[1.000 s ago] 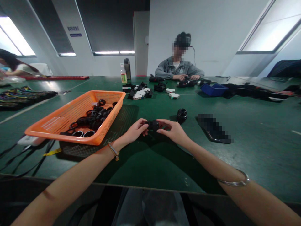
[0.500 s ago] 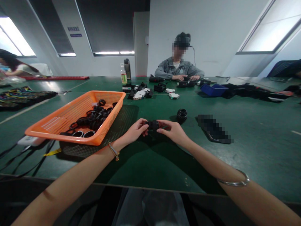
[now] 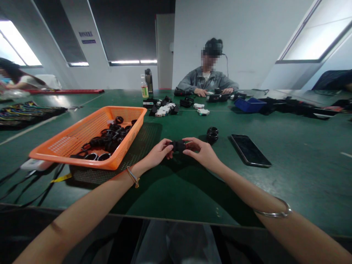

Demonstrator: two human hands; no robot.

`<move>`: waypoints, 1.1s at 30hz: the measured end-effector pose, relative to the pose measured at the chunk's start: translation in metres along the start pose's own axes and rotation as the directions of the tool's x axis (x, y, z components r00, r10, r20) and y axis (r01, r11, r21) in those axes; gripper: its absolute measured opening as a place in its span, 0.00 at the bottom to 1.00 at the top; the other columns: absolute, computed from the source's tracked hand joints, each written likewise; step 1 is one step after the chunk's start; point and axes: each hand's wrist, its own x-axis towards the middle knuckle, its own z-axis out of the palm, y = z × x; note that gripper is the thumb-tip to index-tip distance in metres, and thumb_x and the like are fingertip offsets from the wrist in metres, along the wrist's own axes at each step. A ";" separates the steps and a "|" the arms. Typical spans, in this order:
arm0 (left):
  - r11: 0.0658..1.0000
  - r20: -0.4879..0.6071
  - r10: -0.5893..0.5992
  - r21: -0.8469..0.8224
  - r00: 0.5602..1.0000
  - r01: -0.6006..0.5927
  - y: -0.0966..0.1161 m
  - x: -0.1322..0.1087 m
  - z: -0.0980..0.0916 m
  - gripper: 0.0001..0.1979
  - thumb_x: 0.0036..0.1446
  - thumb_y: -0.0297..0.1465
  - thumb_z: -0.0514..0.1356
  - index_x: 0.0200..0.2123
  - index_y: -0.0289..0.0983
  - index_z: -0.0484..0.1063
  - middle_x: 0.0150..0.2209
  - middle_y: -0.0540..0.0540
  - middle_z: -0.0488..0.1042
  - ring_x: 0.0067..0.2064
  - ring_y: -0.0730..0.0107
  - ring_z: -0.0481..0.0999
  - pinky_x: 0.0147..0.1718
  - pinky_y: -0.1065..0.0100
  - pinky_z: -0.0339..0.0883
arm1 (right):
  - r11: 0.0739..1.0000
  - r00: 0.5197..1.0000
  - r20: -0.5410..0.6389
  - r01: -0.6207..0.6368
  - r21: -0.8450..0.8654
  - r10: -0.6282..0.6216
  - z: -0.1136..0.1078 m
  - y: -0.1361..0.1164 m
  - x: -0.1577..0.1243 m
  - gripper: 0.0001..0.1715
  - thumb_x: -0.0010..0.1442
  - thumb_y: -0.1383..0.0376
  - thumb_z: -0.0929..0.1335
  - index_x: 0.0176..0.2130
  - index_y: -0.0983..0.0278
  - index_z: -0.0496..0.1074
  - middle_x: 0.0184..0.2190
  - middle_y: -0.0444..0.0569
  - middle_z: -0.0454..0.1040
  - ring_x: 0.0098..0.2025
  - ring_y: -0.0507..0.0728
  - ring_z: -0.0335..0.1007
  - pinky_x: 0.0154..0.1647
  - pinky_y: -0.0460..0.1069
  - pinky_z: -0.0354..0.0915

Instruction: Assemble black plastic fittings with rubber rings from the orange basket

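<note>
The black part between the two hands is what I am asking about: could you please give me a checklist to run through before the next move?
1. Left hand on the black part: ok, thumb and fingers at its left end.
2. Right hand on the black part: ok, thumb and fingertips at its right end.
3. Firmness of either hold: cannot tell, pressure does not show.
4. Fine detail of the black part: cannot tell, too dark and small.
5. Orange basket apart from the left hand: ok, it stands to that hand's left.
6. Phone apart from the right hand: ok, it lies to that hand's right.
</note>
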 end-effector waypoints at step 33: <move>1.000 0.007 -0.004 0.000 1.000 0.004 0.001 -0.001 0.000 0.11 0.53 0.36 0.56 0.35 0.35 0.61 0.21 0.55 0.66 0.22 0.79 0.67 0.22 0.74 0.59 | 0.987 0.992 -0.060 0.103 -0.123 -0.111 0.000 0.000 0.002 0.21 0.45 0.71 0.70 0.42 0.62 0.72 0.38 0.49 0.76 0.37 0.56 0.72 0.38 0.52 0.69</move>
